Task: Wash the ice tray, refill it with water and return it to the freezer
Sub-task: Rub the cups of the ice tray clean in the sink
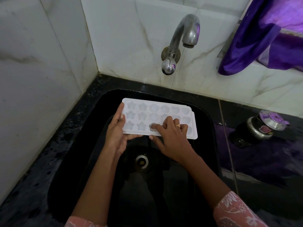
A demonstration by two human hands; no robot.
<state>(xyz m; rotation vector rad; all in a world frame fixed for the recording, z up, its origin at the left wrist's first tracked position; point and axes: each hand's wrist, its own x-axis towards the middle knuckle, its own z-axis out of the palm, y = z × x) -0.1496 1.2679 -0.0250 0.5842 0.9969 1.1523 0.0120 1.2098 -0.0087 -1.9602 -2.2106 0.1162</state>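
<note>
A white ice tray (152, 112) with star, flower and heart shaped cells is held level over the black sink (205, 112). My left hand (116, 133) grips its left end, thumb on the rim and fingers underneath. My right hand (172, 138), with a ring on one finger, lies on the tray's near right part, fingertips pressed into a cell of the front row and thumb under the near edge. The steel tap (183, 40) sticks out of the wall above the tray; no water runs from it.
The drain (141, 161) lies in the sink bottom below my hands. A wet black counter (49, 153) rims the sink. On the right counter stands a dark jar with a steel lid (259, 128). Purple cloth (270, 35) hangs at top right. Marble tile walls close in at the left and the back.
</note>
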